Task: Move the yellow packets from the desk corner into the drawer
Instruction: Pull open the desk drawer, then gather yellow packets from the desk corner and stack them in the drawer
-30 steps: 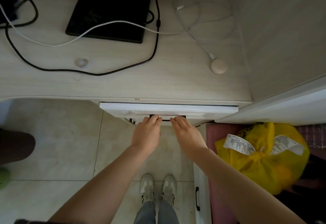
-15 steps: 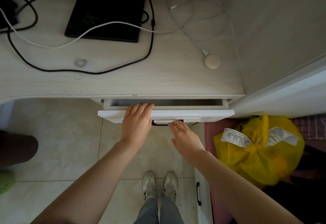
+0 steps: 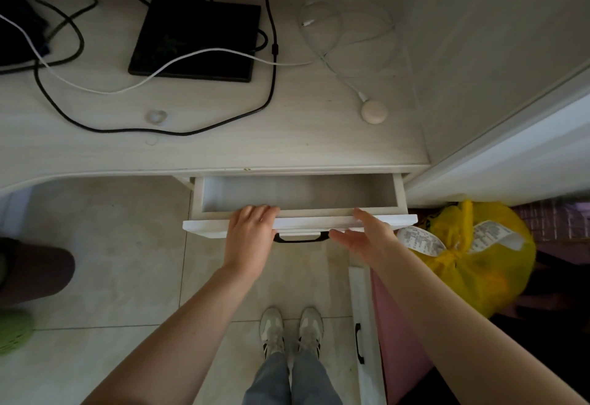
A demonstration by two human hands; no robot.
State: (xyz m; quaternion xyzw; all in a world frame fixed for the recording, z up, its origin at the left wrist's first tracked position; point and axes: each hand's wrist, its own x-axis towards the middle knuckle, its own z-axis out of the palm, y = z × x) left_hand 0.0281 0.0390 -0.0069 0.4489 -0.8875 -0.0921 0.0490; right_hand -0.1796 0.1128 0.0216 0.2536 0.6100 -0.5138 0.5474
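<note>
The left hand (image 3: 250, 238) hooks its fingers over the front edge of the drawer (image 3: 300, 222), which stands open and bare inside. Right of that grip, the right hand (image 3: 364, 238) hovers spread, holding nothing. No yellow packets are visible; moving them remains.

Pale desk (image 3: 287, 146) bears cables (image 3: 153, 130), monitor base (image 3: 194, 40).

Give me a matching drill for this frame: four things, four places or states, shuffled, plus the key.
Things:
1. drawer
2. left hand
3. yellow bag
4. round white puck

Places or states:
A. on the desktop, cable attached
B. pulled open, nothing visible inside
C. fingers over the drawer front's top edge
D. low, right of the drawer, receipts attached

Pairs: 1-B, 2-C, 3-D, 4-A
</note>
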